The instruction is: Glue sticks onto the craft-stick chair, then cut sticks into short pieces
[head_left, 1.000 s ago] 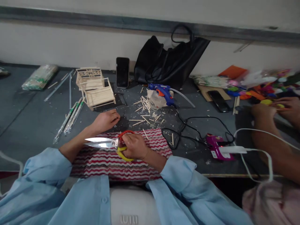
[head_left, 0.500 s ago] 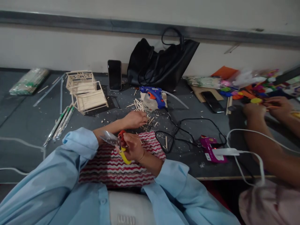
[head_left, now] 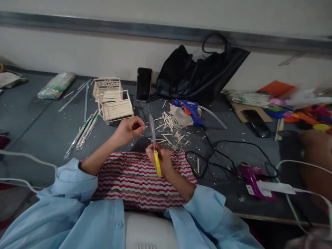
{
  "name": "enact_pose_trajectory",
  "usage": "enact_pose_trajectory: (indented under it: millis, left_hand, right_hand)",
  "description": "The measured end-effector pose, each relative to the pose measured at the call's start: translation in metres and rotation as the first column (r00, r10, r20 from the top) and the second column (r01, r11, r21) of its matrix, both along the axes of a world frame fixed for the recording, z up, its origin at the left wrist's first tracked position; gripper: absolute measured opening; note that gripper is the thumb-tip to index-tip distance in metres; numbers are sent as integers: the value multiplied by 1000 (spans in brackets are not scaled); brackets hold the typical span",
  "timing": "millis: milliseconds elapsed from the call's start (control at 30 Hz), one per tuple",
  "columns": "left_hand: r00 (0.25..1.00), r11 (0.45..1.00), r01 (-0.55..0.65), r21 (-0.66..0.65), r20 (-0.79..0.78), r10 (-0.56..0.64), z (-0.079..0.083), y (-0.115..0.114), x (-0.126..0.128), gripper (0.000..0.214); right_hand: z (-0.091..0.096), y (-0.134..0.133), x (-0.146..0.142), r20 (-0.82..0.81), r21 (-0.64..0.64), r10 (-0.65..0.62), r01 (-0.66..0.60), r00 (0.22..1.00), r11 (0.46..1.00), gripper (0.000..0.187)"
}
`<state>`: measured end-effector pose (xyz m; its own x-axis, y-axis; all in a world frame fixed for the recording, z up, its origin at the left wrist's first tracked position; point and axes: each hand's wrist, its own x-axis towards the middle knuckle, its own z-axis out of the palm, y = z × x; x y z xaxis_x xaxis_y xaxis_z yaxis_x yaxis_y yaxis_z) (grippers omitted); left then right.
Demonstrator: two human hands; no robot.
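While the right hand (head_left: 164, 160) grips a pair of scissors (head_left: 157, 164) by the yellow handle near the middle of the frame, blades pointing up, the left hand (head_left: 127, 131) is raised just left of them with thumb and forefinger brought together. A tiny pale bit shows by those fingertips, but whether they hold it cannot be told. Below the hands, a red-and-white striped cloth (head_left: 140, 188) covers the table's near edge. Just beyond the scissors, short wooden sticks (head_left: 168, 121) lie scattered among crumbs, beside a blue glue gun (head_left: 192, 112). Left of center are two small stick-built frames (head_left: 116, 110), close together, with a phone (head_left: 144, 84) upright near them. A black bag (head_left: 199, 77) leans against the wall at upper center-right.
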<state>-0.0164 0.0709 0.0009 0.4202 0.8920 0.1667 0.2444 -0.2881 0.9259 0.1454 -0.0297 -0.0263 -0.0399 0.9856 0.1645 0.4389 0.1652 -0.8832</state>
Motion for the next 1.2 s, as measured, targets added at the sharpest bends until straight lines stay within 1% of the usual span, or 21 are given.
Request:
enact_pose_trajectory:
  millis: [67,100,167,200,267,333,400,433,467,567,667,767,967,1100,1200]
  left_hand:
    - [976,992,-45,-117,205,69,-2,-5,-8,13]
    - [946,985,-51,-164,309,101,-3,-6,-10,14]
    - [872,969,-20,-248,470,138,-5,-5,-9,16]
    - [840,959,9,-283,523,146,-4,-4,-9,17]
    - [783,945,47,-325,599,167,-3,0,-9,20]
    - [734,943,25,-332,646,208,-1,2,-12,21]
    - [699,943,-23,-333,669,253,1,4,-15,22]
    - [693,942,-42,-334,670,269,1,5,-17,23]
    - [694,941,-55,-335,665,277,1,5,-18,23]
    - [725,942,-65,-328,633,271,-1,5,-17,24]
    - [755,940,-63,-336,600,266,-2,3,-12,23]
    - [765,932,-58,-359,583,272,-1,-1,-8,25]
    - [733,942,-74,-328,623,274,0,-4,-6,30]
    - [739,947,-64,-315,622,256,0,-4,-5,33]
    - [740,953,-79,-292,624,253,0,-5,-5,35]
  right_hand:
    - [9,5,-4,-81,-72,9,-15,997,997,24]
    - [15,7,-6,-134,-117,-2,-14,991,993,28]
    - [24,13,-11,-218,-192,-33,-9,975,981,35]
    - [28,17,-12,-224,-212,-40,-8,974,977,37]
    - [31,24,-15,-168,-206,-33,-2,985,979,37]
    - [28,31,-16,-79,-173,-50,36,996,984,33]
    - [21,36,-16,-52,-171,-70,60,996,984,30]
    - [17,38,-16,-74,-190,-53,38,996,981,29]
    - [13,38,-15,-99,-213,-43,21,994,977,30]
    - [6,36,-14,-111,-287,43,-73,993,955,27]
    - [8,31,-11,-106,-322,85,-115,991,940,24]
    - [13,28,-10,-109,-337,107,-139,988,931,23]
    - [17,28,-11,-74,-317,142,-158,987,935,21]
    - [17,28,-12,-93,-340,137,-161,986,927,22]
    - [14,28,-12,-80,-324,134,-153,988,934,24]
